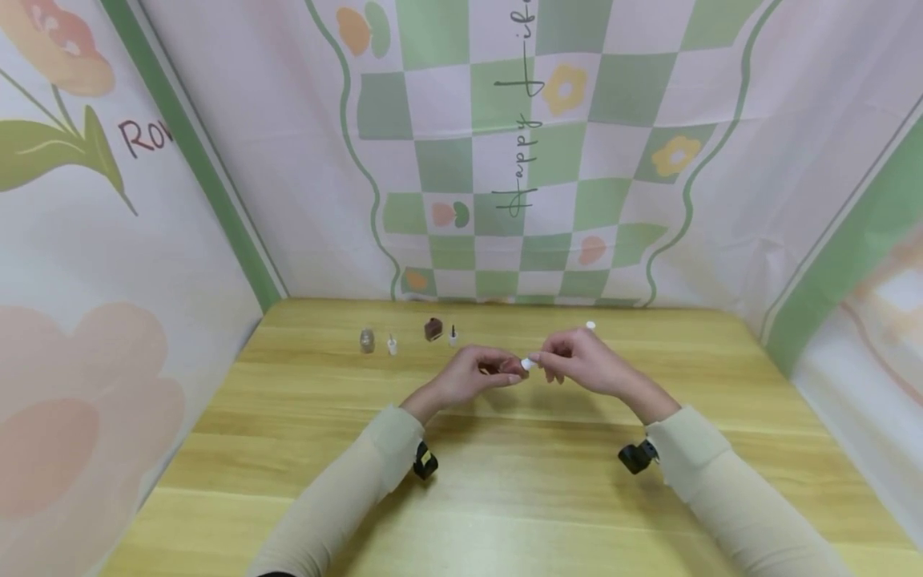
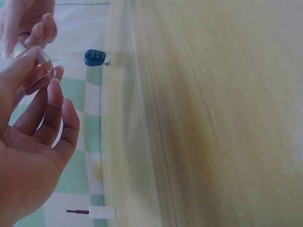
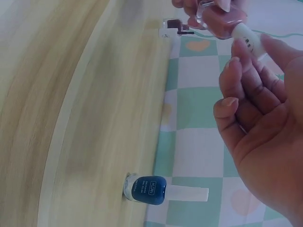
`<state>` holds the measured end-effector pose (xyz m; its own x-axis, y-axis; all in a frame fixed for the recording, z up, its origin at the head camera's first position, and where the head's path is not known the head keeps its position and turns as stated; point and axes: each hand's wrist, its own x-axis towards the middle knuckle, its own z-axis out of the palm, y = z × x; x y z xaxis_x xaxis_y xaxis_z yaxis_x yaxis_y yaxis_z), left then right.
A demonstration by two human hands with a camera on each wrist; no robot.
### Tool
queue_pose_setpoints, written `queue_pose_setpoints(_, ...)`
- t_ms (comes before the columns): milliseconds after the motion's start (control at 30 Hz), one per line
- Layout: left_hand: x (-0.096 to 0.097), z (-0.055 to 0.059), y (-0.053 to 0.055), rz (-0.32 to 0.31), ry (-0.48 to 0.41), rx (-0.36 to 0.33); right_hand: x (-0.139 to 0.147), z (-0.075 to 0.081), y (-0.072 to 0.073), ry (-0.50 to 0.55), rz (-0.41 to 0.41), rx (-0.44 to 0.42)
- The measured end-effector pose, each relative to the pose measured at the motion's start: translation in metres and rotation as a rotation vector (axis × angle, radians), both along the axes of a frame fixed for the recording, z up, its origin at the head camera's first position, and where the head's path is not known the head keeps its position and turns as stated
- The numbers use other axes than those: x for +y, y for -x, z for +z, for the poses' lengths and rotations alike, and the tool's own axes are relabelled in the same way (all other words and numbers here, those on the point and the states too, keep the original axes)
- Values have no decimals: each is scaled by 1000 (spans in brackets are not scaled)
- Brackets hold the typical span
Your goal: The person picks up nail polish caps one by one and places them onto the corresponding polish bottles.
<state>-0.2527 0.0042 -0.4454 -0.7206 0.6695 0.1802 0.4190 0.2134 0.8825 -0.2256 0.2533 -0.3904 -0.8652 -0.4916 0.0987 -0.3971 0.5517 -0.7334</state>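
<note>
A nail polish bottle with pinkish-red polish [image 3: 222, 21] is pinched between the thumb and fingers of my left hand [image 1: 465, 375], tilted with its neck toward the right. My right hand [image 1: 587, 362] pinches the bottle's white cap [image 3: 249, 41] between thumb and fingertips. Cap and bottle meet at the neck, in line with each other, above the table. The other fingers of the right hand are loosely bent, as its wrist view shows. A blue nail polish bottle [image 3: 149, 190] with its white cap on stands beyond the right hand; in the head view only its cap top [image 1: 590, 324] shows.
At the back left of the wooden table [image 1: 469, 497] stand an uncapped glass bottle [image 1: 367, 340] and a white brush cap [image 1: 392, 345], brush upward. Beside them are a dark red bottle [image 1: 433, 329] and another brush cap [image 1: 453, 336]. A patterned cloth [image 1: 505, 160] hangs behind the table.
</note>
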Motion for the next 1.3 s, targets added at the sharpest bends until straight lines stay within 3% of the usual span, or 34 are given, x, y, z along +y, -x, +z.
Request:
queue_pose_setpoints(533,-1,0,0,31,-1,-22,1,3,0,19,33,-14)
queue_pose_setpoints(867,0,-1,0,14,-3,-7,-1,0,-1,-16,10,93)
queue_pose_setpoints(1033,1,-1,0,14,-4,-11,-4,4,-5,-21,0,106)
queue_pose_setpoints(1167,2,14,-11,30,-7,-44,-2,3,-3,-19,13,101)
queue_pose_setpoints(1300,4,14,-12,46,-4,-64,2,-2,1,-21,15,96)
